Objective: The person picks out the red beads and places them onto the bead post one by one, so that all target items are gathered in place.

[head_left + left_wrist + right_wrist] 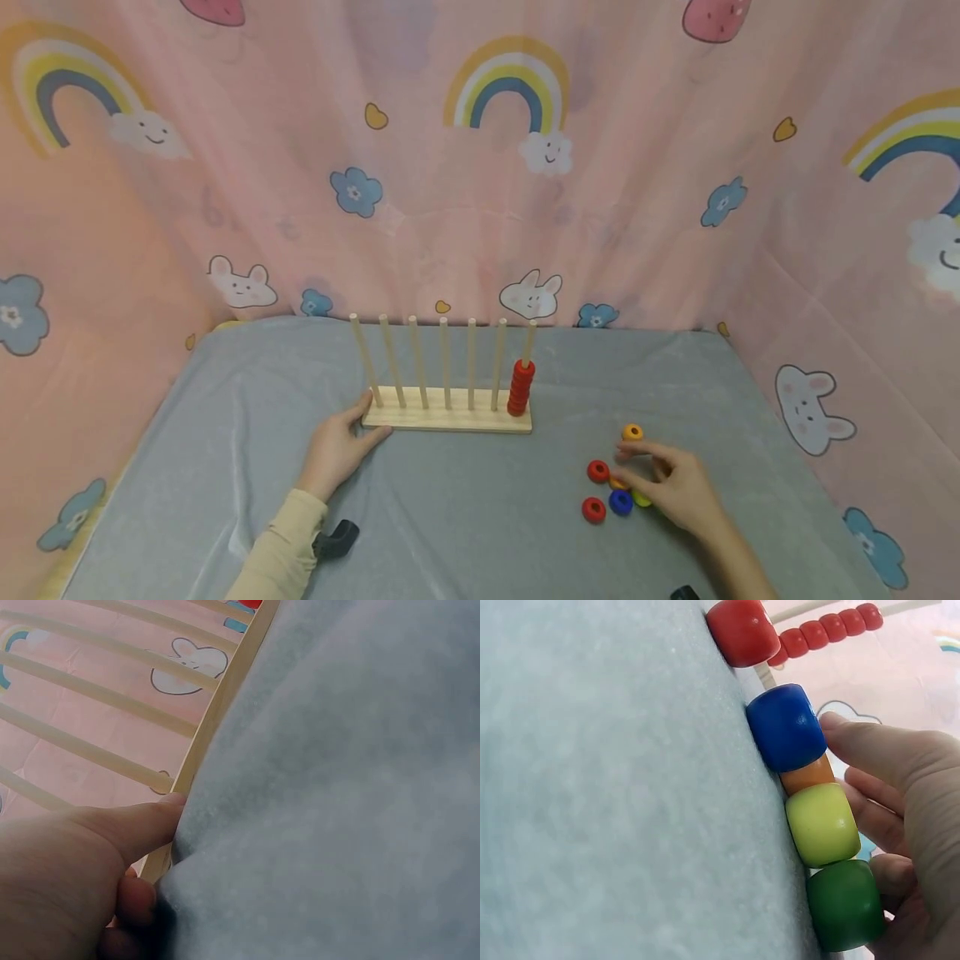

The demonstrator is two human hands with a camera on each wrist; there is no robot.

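Note:
My left hand (337, 450) grips the left end of a wooden peg stand (450, 421), thumb at its front edge, as the left wrist view also shows. The stand carries several upright pegs, and the rightmost holds a stack of red beads (521, 388). My right hand (675, 487) hovers over loose beads with thumb and fingers apart. Near its fingers lie a blue bead (621, 502), two red beads (597, 471), a yellow-orange bead (632, 432) and a partly covered orange one (617, 482). The right wrist view shows a yellow-green bead (823, 825) and a green bead (846, 905) beside that hand.
A grey cloth (450, 517) covers the table. Behind it hangs a pink curtain (450, 225) printed with rainbows and rabbits, close to the table's back edge. A black wrist-camera part (336, 540) sits by the left sleeve (281, 546).

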